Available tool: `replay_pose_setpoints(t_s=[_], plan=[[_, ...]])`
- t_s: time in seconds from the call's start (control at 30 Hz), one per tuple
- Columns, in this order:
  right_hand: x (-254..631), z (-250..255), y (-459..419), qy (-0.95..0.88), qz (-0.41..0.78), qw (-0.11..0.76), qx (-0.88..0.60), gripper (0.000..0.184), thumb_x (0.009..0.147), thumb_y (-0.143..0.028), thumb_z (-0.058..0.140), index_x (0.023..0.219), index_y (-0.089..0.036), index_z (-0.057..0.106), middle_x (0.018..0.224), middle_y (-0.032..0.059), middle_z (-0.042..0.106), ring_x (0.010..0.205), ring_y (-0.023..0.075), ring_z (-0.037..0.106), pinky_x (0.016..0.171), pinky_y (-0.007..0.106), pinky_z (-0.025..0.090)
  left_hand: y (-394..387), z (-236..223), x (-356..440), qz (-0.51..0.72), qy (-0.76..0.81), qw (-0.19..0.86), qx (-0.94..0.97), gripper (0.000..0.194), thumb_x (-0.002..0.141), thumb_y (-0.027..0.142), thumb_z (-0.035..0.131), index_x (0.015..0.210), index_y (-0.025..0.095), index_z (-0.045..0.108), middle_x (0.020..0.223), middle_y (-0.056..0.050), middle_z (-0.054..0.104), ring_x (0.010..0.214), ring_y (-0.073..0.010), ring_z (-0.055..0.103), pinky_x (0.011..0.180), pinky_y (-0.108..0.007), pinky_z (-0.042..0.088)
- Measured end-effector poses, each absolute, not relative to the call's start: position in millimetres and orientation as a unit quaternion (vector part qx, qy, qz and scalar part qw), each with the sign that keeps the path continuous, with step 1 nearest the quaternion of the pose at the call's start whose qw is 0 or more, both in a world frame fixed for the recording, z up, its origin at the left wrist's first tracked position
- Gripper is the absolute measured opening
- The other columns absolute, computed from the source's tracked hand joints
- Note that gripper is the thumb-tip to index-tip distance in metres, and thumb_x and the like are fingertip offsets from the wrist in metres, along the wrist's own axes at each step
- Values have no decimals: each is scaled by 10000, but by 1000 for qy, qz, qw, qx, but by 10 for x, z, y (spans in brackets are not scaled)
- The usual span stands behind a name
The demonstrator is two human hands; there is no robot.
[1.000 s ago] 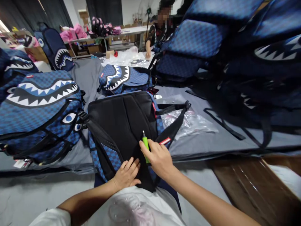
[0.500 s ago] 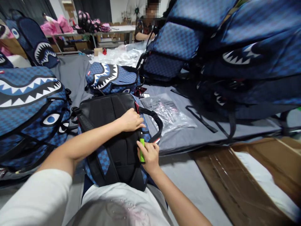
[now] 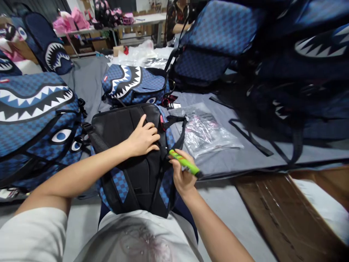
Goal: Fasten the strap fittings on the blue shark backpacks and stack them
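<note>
A black-backed backpack (image 3: 124, 127) with blue checkered sides lies back panel up against my lap. My left hand (image 3: 144, 138) rests on the panel, fingers spread, holding nothing. In my right hand (image 3: 184, 174), by the bag's right edge, is a slim bright green tool (image 3: 185, 163) with a dark rear end and a thin tip. The tip points at the seam beside a black shoulder strap (image 3: 180, 136); whether it touches is unclear. I cannot tell the tool's exact kind.
Shark-mouth backpacks stand at the left (image 3: 32, 116) and beyond the bag (image 3: 136, 85). A big pile of bags (image 3: 218, 32) rises at the right. A clear plastic bag (image 3: 209, 134) lies nearby. An open cardboard box (image 3: 264, 203) is at lower right. A person (image 3: 177, 22) is behind.
My left hand has spread its fingers and shifted slightly left on the panel. My right hand has moved right and tilted the green tool from upright to slanting. The view has shifted slightly.
</note>
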State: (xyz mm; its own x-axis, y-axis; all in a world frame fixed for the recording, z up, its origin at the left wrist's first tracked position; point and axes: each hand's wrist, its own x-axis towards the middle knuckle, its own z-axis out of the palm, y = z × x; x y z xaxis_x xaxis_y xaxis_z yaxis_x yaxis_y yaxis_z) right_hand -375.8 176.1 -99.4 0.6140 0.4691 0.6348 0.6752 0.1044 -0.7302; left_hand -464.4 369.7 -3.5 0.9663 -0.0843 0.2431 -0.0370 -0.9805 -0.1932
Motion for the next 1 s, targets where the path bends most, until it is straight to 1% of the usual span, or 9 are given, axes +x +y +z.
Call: replay_pose_setpoints(t_s=[0.07,0.1,0.17,0.23,0.33,0.47,0.7,0.87,1.0], plan=[[-3735,-908,1911,-341,-51,641,-686,273,967,-414,528,1050,-177,633,863,72,734,644,190,682,642,348,553,3575,-112,-4671,-133,0,76,-988,374,836,498,703,984,155,682,969,-77,633,1095,-288,514,1135,-731,211],[-3727,-875,1980,-309,-53,645,-697,292,965,-440,518,976,-173,638,805,61,721,614,184,669,616,337,549,3543,-135,-4685,-138,-13,69,-988,387,812,498,729,985,155,681,970,-79,625,1095,-293,509,1131,-740,219],[-3718,-833,2086,-289,-93,632,-713,314,954,-453,523,847,-179,632,724,49,699,612,184,664,613,325,545,3516,-166,-4713,-153,-24,57,-986,366,792,478,755,961,162,681,959,-74,610,1077,-289,508,1129,-748,230],[-3717,-824,2139,-299,-140,608,-722,321,949,-445,518,789,-188,624,701,50,692,619,183,665,622,319,544,3512,-194,-4743,-173,-17,45,-984,292,815,435,739,917,169,673,942,-62,601,1060,-273,509,1143,-735,232],[-3720,-861,2156,-326,-167,575,-732,318,943,-447,510,769,-204,618,726,60,698,626,182,666,632,328,548,3508,-255,-4780,-200,-10,29,-979,228,863,400,687,888,176,660,958,-60,601,1077,-261,503,1167,-717,217],[-3717,-931,2168,-348,-171,559,-733,305,945,-440,510,778,-209,620,744,63,705,632,185,667,638,340,548,3511,-340,-4788,-206,-17,8,-978,203,878,382,664,905,180,663,988,-68,611,1105,-267,497,1170,-722,206],[-3701,-958,2195,-380,-205,514,-741,282,941,-401,537,765,-196,621,763,77,716,621,176,664,604,313,528,3539,-379,-4775,-211,-10,13,-977,220,887,395,654,901,175,656,975,-59,616,1097,-259,512,1173,-701,230],[-3687,-976,2179,-389,-175,497,-755,288,941,-415,528,774,-201,623,781,81,714,655,191,676,626,330,542,3541,-383,-4765,-199,-15,6,-980,205,877,378,669,911,176,664,984,-66,620,1102,-267,512,1162,-713,231],[-3681,-942,2190,-385,-169,494,-761,309,945,-438,513,780,-200,618,767,83,709,604,181,651,595,322,521,3546,-399,-4759,-199,-14,5,-980,198,868,361,682,921,171,667,992,-75,624,1113,-273,510,1160,-712,237]])
